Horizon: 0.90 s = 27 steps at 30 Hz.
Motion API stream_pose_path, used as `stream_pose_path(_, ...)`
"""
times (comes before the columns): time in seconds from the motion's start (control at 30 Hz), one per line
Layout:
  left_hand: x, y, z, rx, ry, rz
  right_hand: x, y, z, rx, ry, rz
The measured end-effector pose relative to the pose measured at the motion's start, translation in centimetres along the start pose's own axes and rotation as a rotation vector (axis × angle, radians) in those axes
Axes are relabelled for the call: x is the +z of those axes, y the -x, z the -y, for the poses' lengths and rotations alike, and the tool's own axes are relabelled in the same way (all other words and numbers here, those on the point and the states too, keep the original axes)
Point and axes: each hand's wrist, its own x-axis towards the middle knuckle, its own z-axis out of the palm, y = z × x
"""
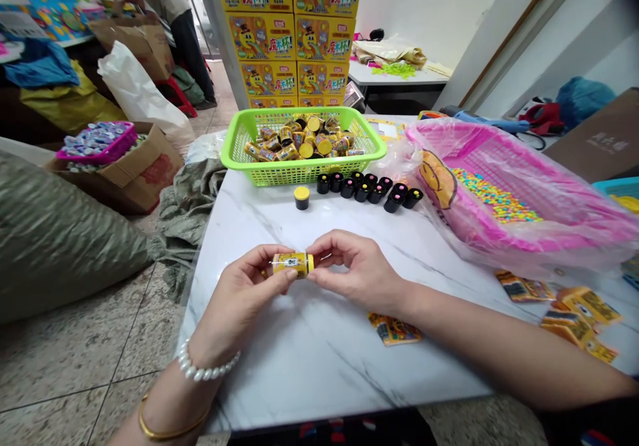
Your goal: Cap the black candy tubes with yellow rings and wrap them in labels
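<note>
Both of my hands hold one small yellow labelled tube (pixel 292 263) sideways above the white marble table (pixel 309 353). My left hand (pixel 244 293) pinches its left end, fingers closed round it. My right hand (pixel 357 269) pinches the yellow cap end. Behind them stands a row of several small black tubes (pixel 369 190), and one black tube with a yellow cap (pixel 301 197) stands apart to the left. A green basket (pixel 239 143) at the table's far edge is full of finished yellow tubes.
A pink basket (pixel 564 200) lined with clear plastic holds coloured candy beads on the right. Yellow label wrappers (pixel 574 316) lie on the right side, one (pixel 394 329) under my right forearm. Yellow boxes (pixel 292 30) are stacked behind. A person (pixel 170 6) stands far left by cardboard boxes.
</note>
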Motion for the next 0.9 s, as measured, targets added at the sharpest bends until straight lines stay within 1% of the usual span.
stream_pose_path(0.13,0.06,-0.01,0.01,-0.007,0.003,0.009,-0.34,-0.14,0.14,-0.153,0.097,-0.022)
stream_pose_path(0.3,0.35,0.08,0.05,0.046,-0.012,0.03,-0.48,-0.26,-0.02,-0.214,0.096,-0.001)
stream_pose_path(0.4,0.13,0.14,0.24,0.023,-0.006,0.051,-0.51,-0.3,-0.12,-0.303,0.152,-0.019)
stream_pose_path(0.47,-0.07,0.14,0.34,0.005,-0.008,0.047,-0.5,-0.32,-0.12,-0.318,0.166,-0.009)
stream_pose_path(0.5,-0.15,0.13,0.37,0.004,-0.008,0.038,-0.47,-0.33,-0.11,-0.282,0.14,-0.001)
stream_pose_path(0.53,-0.19,0.11,0.37,0.01,-0.004,0.029,-0.43,-0.34,-0.08,-0.21,0.087,0.004)
stream_pose_path(0.67,-0.21,0.01,0.32,0.061,0.002,0.01,-0.27,-0.52,0.15,0.229,-0.233,0.036)
stream_pose_path(0.73,-0.25,0.01,0.35,0.064,-0.042,0.004,-0.25,-0.68,0.33,0.373,-0.309,0.056)
stream_pose_path(0.8,-0.29,0.08,0.42,0.061,-0.096,-0.003,-0.26,-0.79,0.5,0.436,-0.334,0.057)
stream_pose_path(0.9,-0.27,0.24,0.45,0.055,-0.129,-0.011,-0.21,-0.75,0.6,0.453,-0.365,0.032)
